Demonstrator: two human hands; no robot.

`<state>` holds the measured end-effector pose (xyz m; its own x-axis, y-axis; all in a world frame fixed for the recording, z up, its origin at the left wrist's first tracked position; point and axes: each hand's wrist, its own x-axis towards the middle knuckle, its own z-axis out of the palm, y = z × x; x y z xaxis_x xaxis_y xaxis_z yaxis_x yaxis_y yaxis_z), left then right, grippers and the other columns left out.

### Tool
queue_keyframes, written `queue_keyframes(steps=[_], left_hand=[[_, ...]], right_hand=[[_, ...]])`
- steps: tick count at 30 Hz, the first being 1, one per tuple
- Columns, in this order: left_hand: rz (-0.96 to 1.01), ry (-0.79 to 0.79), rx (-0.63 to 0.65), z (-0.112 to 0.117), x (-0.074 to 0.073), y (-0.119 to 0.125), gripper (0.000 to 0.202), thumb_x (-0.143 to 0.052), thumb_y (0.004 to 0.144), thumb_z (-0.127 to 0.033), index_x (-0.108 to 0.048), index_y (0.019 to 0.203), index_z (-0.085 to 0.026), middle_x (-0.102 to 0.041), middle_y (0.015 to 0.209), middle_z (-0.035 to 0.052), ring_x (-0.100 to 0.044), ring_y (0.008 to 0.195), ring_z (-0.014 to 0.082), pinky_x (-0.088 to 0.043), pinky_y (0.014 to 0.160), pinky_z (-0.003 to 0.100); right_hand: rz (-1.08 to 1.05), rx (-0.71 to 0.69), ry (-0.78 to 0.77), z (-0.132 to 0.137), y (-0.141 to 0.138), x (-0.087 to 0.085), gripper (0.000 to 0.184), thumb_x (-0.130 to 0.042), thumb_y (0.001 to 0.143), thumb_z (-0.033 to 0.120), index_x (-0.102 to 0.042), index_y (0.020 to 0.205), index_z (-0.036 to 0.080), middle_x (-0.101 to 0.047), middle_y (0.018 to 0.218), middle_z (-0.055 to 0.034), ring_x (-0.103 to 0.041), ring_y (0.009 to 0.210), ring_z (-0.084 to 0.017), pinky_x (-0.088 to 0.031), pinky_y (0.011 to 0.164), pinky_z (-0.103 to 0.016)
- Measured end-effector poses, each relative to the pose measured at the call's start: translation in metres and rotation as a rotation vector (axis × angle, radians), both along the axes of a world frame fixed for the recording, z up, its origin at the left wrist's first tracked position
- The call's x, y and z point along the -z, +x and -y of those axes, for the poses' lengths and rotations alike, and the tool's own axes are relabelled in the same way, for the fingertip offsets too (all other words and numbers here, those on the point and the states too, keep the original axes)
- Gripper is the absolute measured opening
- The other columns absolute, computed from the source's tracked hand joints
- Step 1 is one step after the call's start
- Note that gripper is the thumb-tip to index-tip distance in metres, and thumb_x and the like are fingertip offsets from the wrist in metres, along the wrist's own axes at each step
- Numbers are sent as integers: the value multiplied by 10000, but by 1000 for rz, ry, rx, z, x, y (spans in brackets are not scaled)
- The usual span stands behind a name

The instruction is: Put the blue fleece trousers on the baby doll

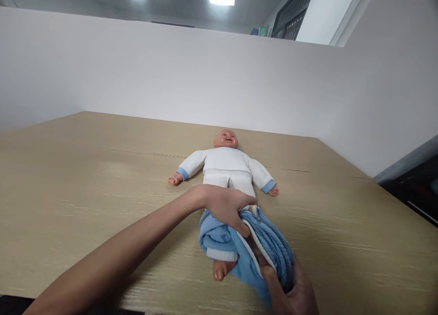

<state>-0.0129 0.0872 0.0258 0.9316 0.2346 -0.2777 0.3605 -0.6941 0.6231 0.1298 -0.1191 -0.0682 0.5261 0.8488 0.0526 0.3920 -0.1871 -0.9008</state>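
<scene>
A baby doll point(227, 160) lies on its back on the table, head away from me, in a white top with blue cuffs. A blue terry baby garment point(219, 235) with white edging is bunched around its lower legs. One bare foot point(224, 268) comes out of a white-trimmed leg opening; the other foot is hidden. Across the doll's thighs reaches my left hand point(227, 208), its thumb and fingers closed on the garment's upper edge. My right hand point(296, 290) grips the gathered right part of the cloth, thumb inside the opening and fingers mostly hidden behind it.
The wood-grain table point(119, 183) extends to both sides, with a seam across it behind the doll. A white partition wall point(191, 73) rises at the far edge. A dark object point(414, 187) stands beyond the table's right edge.
</scene>
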Motion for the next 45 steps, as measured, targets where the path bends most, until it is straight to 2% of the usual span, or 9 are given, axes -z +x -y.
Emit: queue_keyframes(steps=[8, 14, 23, 28, 32, 35, 38, 41, 45], left_hand=[[-152, 166, -162, 23, -3, 8, 604, -750, 727, -570, -620, 1187, -201, -769, 1049, 125, -731, 882, 339, -500, 617, 354], [-187, 272, -237, 34, 7, 8, 700, -721, 760, -615, -548, 1302, -206, -756, 1165, 175, -727, 1026, 402, -531, 731, 406], [-255, 220, -125, 32, 1, 8, 857, -786, 716, -534, -443, 1415, -175, -722, 1278, 220, -702, 1106, 435, -523, 774, 419], [-104, 96, -136, 27, 14, -1, 757, -774, 743, -456, -411, 1353, -195, -712, 1088, 110, -697, 962, 325, -501, 751, 363], [82, -53, -253, 32, 19, -13, 783, -826, 712, -388, -376, 1328, -212, -655, 1117, 66, -663, 983, 266, -506, 788, 336], [205, -138, -356, 42, 19, -22, 766, -852, 731, -419, -401, 1313, -207, -637, 1158, 66, -649, 1000, 255, -515, 805, 341], [355, -188, -425, 51, 19, -28, 682, -843, 781, -387, -463, 1321, -214, -643, 1179, 45, -649, 1032, 244, -521, 862, 346], [479, -163, -408, 53, 22, -31, 512, -773, 849, -307, -542, 1296, -211, -668, 1145, 27, -653, 1046, 239, -518, 910, 348], [510, -99, -393, 45, 27, -36, 390, -732, 868, -282, -617, 1228, -187, -692, 1192, 51, -642, 1136, 272, -514, 997, 379]], right_hand=[[229, -84, -34, 3, 29, 2, 435, -661, 911, 504, -792, 1206, 213, -837, 1072, -147, -777, 1040, -393, -643, 844, -418], [183, -163, -75, 3, 27, 16, 510, -581, 910, 474, -713, 1329, 213, -761, 1311, -128, -704, 1245, -357, -573, 1049, -445], [41, -251, -80, 2, 26, 11, 502, -588, 910, 433, -705, 1350, 223, -728, 1399, -118, -621, 1387, -368, -493, 1177, -491], [-67, -240, -78, 0, 22, 15, 451, -584, 945, 436, -713, 1331, 241, -726, 1398, -116, -625, 1388, -346, -511, 1166, -466], [-172, -158, -41, -3, 17, 20, 535, -658, 887, 391, -617, 1387, 207, -763, 1286, -131, -716, 1224, -339, -587, 1047, -439], [-296, -170, 53, -11, 15, 11, 532, -751, 855, 415, -568, 1318, 228, -771, 1169, -93, -749, 1055, -287, -624, 890, -347], [-351, -254, 141, -25, 23, -3, 588, -776, 855, 351, -508, 1368, 253, -715, 1312, -82, -712, 1140, -244, -592, 940, -300], [-222, -367, 165, -43, 42, -13, 466, -706, 868, 237, -574, 1314, 235, -720, 1200, -36, -685, 1057, -210, -557, 910, -280], [35, -514, 168, -73, 67, -23, 154, -631, 871, 197, -678, 1017, 179, -654, 852, 20, -581, 770, -171, -494, 729, -278]])
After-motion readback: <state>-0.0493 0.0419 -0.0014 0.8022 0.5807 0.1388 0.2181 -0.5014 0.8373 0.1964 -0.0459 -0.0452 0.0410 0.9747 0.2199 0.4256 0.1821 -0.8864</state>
